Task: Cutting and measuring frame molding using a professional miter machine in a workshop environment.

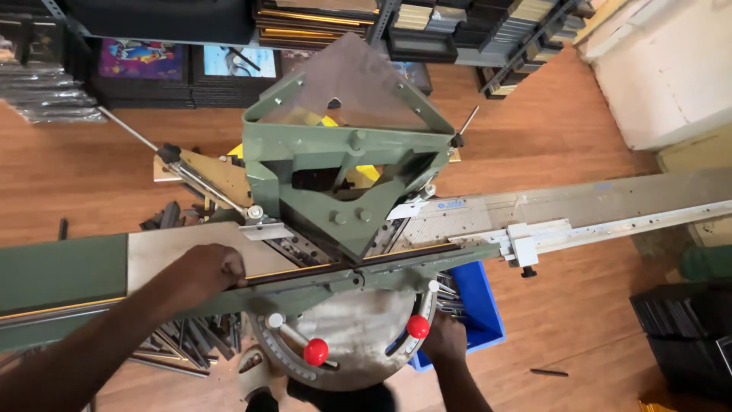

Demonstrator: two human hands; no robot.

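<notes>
Left hand [206, 273] – fingers pressed on dark moulding strip [320, 271] | right hand [444, 341] below red knob [418, 326], finger state unclear | blue bin [480, 305] beneath – green cutter [343, 175] above

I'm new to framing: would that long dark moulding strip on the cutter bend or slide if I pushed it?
The moulding looks thin and long, so probably slightly flexible. The left hand pins it, suggesting it could slide.

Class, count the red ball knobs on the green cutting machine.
2. One red knob sits at the lower centre of the round base; the other red knob is beside the right hand. Others may be hidden.
</notes>
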